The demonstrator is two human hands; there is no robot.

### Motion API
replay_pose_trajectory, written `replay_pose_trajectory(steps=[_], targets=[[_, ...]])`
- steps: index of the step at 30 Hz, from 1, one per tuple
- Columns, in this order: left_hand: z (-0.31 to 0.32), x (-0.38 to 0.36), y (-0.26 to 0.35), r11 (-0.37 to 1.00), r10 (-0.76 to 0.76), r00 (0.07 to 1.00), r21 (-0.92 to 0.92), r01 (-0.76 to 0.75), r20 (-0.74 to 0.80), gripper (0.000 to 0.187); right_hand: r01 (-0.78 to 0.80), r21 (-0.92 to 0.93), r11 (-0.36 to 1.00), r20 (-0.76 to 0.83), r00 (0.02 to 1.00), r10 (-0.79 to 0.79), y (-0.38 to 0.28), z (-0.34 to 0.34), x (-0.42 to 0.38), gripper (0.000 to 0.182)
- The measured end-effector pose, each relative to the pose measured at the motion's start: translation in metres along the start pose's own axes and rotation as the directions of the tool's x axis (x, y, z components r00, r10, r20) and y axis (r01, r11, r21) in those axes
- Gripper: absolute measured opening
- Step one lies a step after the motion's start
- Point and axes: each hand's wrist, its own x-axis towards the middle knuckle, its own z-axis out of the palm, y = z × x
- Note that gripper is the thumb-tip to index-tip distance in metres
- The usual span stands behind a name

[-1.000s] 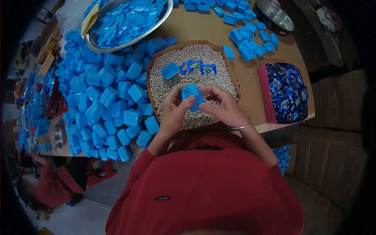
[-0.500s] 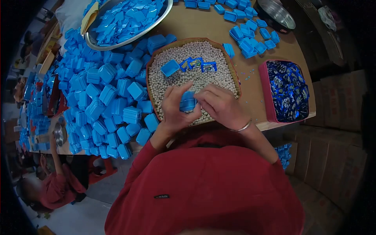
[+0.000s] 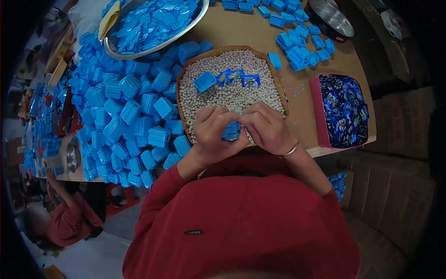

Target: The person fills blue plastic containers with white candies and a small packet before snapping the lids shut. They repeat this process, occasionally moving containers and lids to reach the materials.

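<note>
Both hands meet over the near edge of a tray (image 3: 180,95) filled with small pale balls. My left hand (image 3: 215,132) is wrapped round a small blue case (image 3: 231,130), which shows between its fingers and thumb. My right hand (image 3: 267,128), with a bangle at the wrist, pinches at the case's right side; its fingertips touch the left ones. On the balls lie an open blue box half (image 3: 205,82) and several shiny blue packets (image 3: 235,76).
A large heap of blue cases (image 3: 130,111) covers the left. Behind stands a metal basin (image 3: 204,9) of blue pieces. Blue box halves (image 3: 297,51) and a steel bowl (image 3: 331,18) lie back right, a pink-rimmed box of packets (image 3: 318,111) right. A person (image 3: 69,218) sits far left.
Both hands have moved slightly down and toward my body with the blue case. The left fingers have curled in, and the two hands' fingertips have come together at the case.
</note>
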Motion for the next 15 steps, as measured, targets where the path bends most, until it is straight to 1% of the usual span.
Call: replay_pose_trajectory(steps=[2,3,4,5,6,7,8,9,10,11,12,14,15], targets=[[-0.002,0.002,-0.003,0.992,-0.123,0.991,-0.03,0.124,0.057,0.038,-0.087,0.124,0.988,0.045,0.996,0.082,0.005,0.003,-0.001,0.01],[-0.002,0.002,-0.005,0.981,-0.185,0.979,-0.043,0.189,0.085,0.038,-0.209,0.203,0.957,0.137,0.973,0.184,0.011,0.004,-0.001,0.012],[0.003,-0.001,-0.015,0.97,-0.22,0.974,-0.094,0.224,0.052,0.037,-0.311,0.239,0.92,0.189,0.944,0.27,0.017,0.007,0.005,0.014],[-0.001,0.001,-0.023,0.968,-0.252,0.967,0.025,0.251,0.035,0.037,-0.413,0.263,0.872,0.244,0.903,0.354,0.026,0.009,0.011,0.017],[-0.008,0.004,-0.034,0.952,-0.279,0.96,0.137,0.274,0.015,0.036,-0.378,0.135,0.916,0.272,0.903,0.333,0.041,0.015,0.02,0.023],[-0.02,0.017,-0.044,0.904,-0.292,0.956,0.32,0.283,-0.022,0.033,-0.229,-0.003,0.973,0.228,0.948,0.224,0.059,0.029,0.025,0.023],[-0.03,0.026,-0.066,0.837,-0.314,0.949,0.462,0.294,-0.035,0.034,-0.077,-0.148,0.986,0.199,0.974,0.106,0.074,0.047,0.031,0.024],[-0.039,0.033,-0.088,0.748,-0.333,0.941,0.593,0.298,-0.053,0.035,0.017,-0.226,0.974,0.258,0.965,0.043,0.081,0.059,0.042,0.03],[-0.046,0.037,-0.105,0.675,-0.373,0.927,0.673,0.301,-0.04,0.035,0.101,-0.271,0.957,0.256,0.966,-0.03,0.09,0.076,0.048,0.032],[-0.052,0.038,-0.122,0.596,-0.41,0.912,0.747,0.295,-0.033,0.037,0.184,-0.319,0.93,0.255,0.961,-0.103,0.104,0.095,0.05,0.034],[-0.053,0.032,-0.143,0.569,-0.403,0.915,0.774,0.276,-0.029,0.038,0.229,-0.36,0.904,0.318,0.941,-0.111,0.125,0.116,0.045,0.038],[-0.059,0.031,-0.154,0.55,-0.393,0.919,0.794,0.258,-0.026,0.038,0.028,-0.181,0.983,0.388,0.921,0.045,0.102,0.094,0.06,0.038],[-0.06,0.03,-0.158,0.541,-0.397,0.918,0.802,0.254,-0.023,0.038,-0.088,-0.09,0.992,0.438,0.891,0.119,0.09,0.085,0.06,0.037]])
